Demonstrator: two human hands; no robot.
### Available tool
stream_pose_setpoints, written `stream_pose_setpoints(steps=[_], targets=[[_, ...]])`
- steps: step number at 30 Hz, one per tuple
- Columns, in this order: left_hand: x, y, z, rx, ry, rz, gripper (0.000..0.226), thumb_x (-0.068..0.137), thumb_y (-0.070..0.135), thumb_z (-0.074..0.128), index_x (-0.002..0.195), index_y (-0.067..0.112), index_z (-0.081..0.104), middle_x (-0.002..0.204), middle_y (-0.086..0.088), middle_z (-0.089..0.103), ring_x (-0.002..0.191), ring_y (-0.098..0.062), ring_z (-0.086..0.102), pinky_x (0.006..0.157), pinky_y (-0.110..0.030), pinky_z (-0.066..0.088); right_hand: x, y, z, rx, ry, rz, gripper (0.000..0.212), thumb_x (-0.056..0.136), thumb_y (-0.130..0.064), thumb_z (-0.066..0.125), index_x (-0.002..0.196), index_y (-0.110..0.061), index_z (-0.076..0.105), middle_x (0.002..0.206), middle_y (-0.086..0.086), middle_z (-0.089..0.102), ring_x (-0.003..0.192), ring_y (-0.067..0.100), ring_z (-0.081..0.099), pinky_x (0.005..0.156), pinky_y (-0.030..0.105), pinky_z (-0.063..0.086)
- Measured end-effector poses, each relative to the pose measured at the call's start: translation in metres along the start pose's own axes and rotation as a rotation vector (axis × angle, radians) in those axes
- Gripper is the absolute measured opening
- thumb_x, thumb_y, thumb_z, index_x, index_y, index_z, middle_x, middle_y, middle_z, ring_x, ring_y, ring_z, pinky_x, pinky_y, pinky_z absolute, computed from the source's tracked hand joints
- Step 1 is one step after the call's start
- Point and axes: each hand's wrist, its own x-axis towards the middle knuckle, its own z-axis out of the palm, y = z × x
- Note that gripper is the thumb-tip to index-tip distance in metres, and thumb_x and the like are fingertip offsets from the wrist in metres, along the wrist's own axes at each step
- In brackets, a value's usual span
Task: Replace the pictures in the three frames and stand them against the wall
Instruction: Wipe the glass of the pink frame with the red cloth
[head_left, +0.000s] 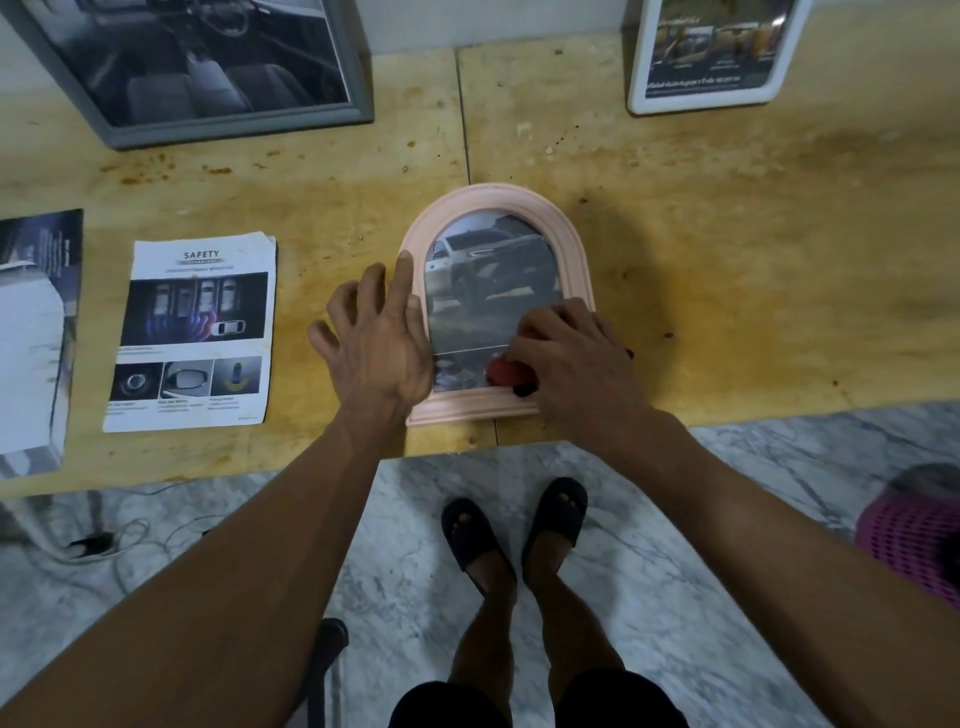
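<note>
I see a pink arched frame (497, 306) lying flat on the yellow wooden table (727, 270), its bottom edge close to the table's near edge, with a picture of a pickup truck (491, 280) showing inside it. My left hand (374, 338) rests palm down with fingers spread over the frame's left side: the forefinger lies along the left rim and the thumb reaches just onto the picture, while the other fingers sit on the bare table beside the frame. My right hand (571, 358) covers the frame's lower right corner, fingers curled and bunched over the picture; a small red thing (506, 373) shows right under them, but I cannot tell whether they are pinching it or only pressing on it. So the frame lies between the two hands and partly beneath both. At the back, a grey frame (208, 67) on the left and a white frame (717, 52) on the right stand leaning against the wall, each with a picture in it. A loose sheet headed SAFETY (195, 332) lies flat well to the left of the pink frame, and another printed sheet (36, 338) lies at the table's far left edge.
</note>
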Motion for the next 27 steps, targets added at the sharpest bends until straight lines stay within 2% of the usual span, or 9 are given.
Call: stream_pose_setpoints(steps=[3,6,9,13,16,19,21,24,27], targets=[[0.0,0.0,0.0,0.009,0.001,-0.001,0.047,0.105,0.04,0.026,0.152,0.038,0.027,0.15,0.003,0.035,0.134,-0.027,0.029,0.099,-0.055,0.027,-0.003,0.007,-0.003,-0.041,0.006,-0.009,0.052,0.084,-0.032,0.02,0.096,-0.016,0.068,0.108,0.002,0.057,0.109,0.03,0.047,0.088,0.047,0.039],[0.0,0.0,-0.001,0.02,-0.007,0.0,0.047,0.105,0.04,0.025,0.152,0.037,0.026,0.15,0.003,0.035,0.134,-0.027,0.029,0.099,-0.055,0.026,-0.003,0.006,-0.002,-0.078,0.013,-0.024,0.05,0.085,-0.033,0.022,0.093,-0.015,0.068,0.109,0.004,0.057,0.111,0.031,0.047,0.085,0.049,0.04],[0.001,-0.001,-0.001,0.036,-0.007,0.008,0.047,0.105,0.041,0.025,0.152,0.037,0.026,0.15,0.003,0.035,0.134,-0.027,0.029,0.099,-0.055,0.027,0.0,0.014,-0.001,-0.123,0.041,-0.081,0.039,0.087,-0.031,0.032,0.088,-0.013,0.067,0.107,0.006,0.057,0.111,0.032,0.049,0.082,0.05,0.042],[0.001,-0.002,-0.001,0.048,-0.018,0.015,0.048,0.105,0.041,0.026,0.152,0.037,0.026,0.15,0.002,0.035,0.133,-0.028,0.029,0.099,-0.056,0.027,0.008,0.025,0.001,-0.202,0.074,-0.132,0.012,0.083,-0.022,0.062,0.085,-0.011,0.067,0.109,0.008,0.059,0.111,0.033,0.05,0.081,0.05,0.043],[0.002,-0.002,-0.002,0.056,-0.032,0.016,0.049,0.104,0.041,0.026,0.153,0.037,0.024,0.15,0.001,0.034,0.135,-0.028,0.027,0.1,-0.056,0.026,0.016,0.029,-0.002,-0.211,0.097,-0.095,0.019,0.085,-0.022,0.054,0.088,-0.01,0.068,0.112,0.009,0.058,0.115,0.035,0.048,0.083,0.051,0.042],[0.002,-0.001,-0.002,0.068,-0.034,0.016,0.049,0.104,0.042,0.024,0.153,0.037,0.023,0.151,0.001,0.033,0.135,-0.028,0.027,0.1,-0.056,0.025,0.03,0.031,-0.008,-0.15,0.138,-0.005,0.028,0.085,-0.024,0.043,0.09,-0.01,0.067,0.114,0.009,0.056,0.115,0.035,0.046,0.081,0.048,0.041],[0.001,-0.001,-0.002,0.063,-0.033,0.012,0.049,0.104,0.043,0.023,0.153,0.037,0.023,0.151,0.001,0.034,0.135,-0.028,0.027,0.101,-0.057,0.025,0.038,0.035,-0.011,-0.096,0.173,0.099,0.018,0.08,-0.022,0.065,0.095,-0.011,0.067,0.116,0.01,0.053,0.114,0.037,0.044,0.078,0.045,0.04],[0.001,0.0,-0.001,0.062,-0.032,0.007,0.049,0.105,0.043,0.023,0.153,0.038,0.023,0.152,0.002,0.033,0.135,-0.029,0.027,0.101,-0.057,0.025,0.04,0.042,-0.017,0.056,0.256,0.343,0.049,0.065,-0.027,0.086,0.109,-0.016,0.065,0.123,0.01,0.049,0.111,0.037,0.041,0.08,0.045,0.045],[0.0,0.001,-0.001,0.062,-0.028,0.007,0.049,0.105,0.043,0.023,0.153,0.037,0.023,0.152,0.002,0.033,0.135,-0.028,0.027,0.101,-0.057,0.025,0.029,0.05,-0.025,0.178,0.394,0.562,0.036,0.086,-0.011,0.062,0.122,-0.015,0.058,0.129,0.014,0.042,0.112,0.037,0.038,0.081,0.041,0.041]])
